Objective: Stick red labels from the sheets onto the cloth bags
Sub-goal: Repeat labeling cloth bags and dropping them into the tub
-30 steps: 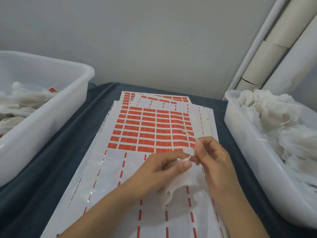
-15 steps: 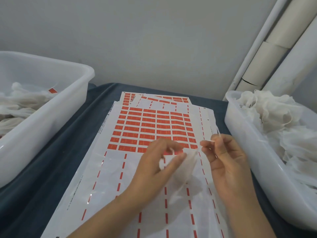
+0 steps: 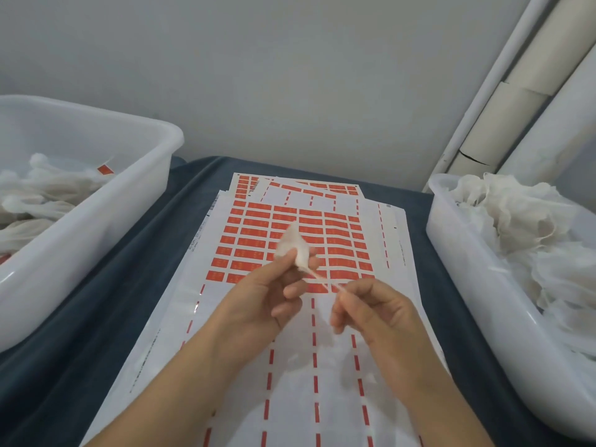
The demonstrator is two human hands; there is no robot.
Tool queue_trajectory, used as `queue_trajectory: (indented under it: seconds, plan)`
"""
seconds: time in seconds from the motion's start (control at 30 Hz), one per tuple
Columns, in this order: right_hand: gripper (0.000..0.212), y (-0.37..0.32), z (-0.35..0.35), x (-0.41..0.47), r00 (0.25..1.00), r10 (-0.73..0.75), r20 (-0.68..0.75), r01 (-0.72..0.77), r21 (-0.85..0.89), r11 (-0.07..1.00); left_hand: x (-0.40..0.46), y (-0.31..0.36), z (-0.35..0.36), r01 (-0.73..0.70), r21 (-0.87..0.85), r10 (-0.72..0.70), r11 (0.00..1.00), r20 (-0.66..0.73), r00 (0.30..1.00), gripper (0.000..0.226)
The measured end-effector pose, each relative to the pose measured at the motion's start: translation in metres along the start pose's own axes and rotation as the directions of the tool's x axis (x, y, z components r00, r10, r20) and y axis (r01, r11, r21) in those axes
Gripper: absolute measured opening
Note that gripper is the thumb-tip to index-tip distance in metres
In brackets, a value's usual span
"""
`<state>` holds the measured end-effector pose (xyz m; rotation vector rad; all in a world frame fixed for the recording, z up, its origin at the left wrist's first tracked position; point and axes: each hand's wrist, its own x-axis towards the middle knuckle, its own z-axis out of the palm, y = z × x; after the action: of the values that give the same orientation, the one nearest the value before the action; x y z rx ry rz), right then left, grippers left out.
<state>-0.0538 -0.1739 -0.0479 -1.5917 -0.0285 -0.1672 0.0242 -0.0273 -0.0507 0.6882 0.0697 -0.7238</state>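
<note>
Cloth bag, small and white, is bunched between the left hand fingers above the label sheet. Right hand pinches its drawstring, pulled taut. It looks weightless, limp, and easily crumpled; hold it by the gathered neck.

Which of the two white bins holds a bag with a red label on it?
The left bin: a red label shows among its bags. The right bin shows only plain white cloth.
</note>
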Motion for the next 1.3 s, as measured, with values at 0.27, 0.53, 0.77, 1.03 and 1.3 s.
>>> queue_trajectory:
  seconds: [0.27, 0.53, 0.77, 1.03, 1.3]
  plan:
    - [0.021, 0.011, 0.002, 0.004, 0.975, -0.002, -0.224, -0.027, -0.127, 0.992, -0.004, -0.014, 0.011, 0.115, 0.600, -0.152, 0.792, 0.012, 0.988, 0.036]
    - [0.019, 0.020, 0.005, 0.001, 0.975, -0.185, -0.126, 0.095, -0.515, 0.852, -0.004, -0.016, 0.015, 0.055, 0.857, -0.115, 0.512, 0.006, 0.993, 0.031]
    - [0.028, 0.018, -0.005, 0.006, 0.960, 0.011, -0.278, -0.083, -0.248, 0.965, -0.002, -0.022, 0.009, -0.250, 0.937, 0.062, 0.242, 0.242, 0.968, 0.002]
    - [0.026, 0.016, -0.013, 0.010, 0.955, 0.237, -0.181, -0.246, -0.031, 0.969, -0.004, -0.027, 0.007, -0.412, 0.903, 0.077, 0.126, 0.405, 0.911, 0.015]
    - [0.017, 0.010, -0.017, 0.005, 0.970, 0.223, -0.100, -0.234, -0.106, 0.966, -0.003, -0.019, 0.008, -0.347, 0.912, 0.126, 0.219, 0.326, 0.937, 0.019]
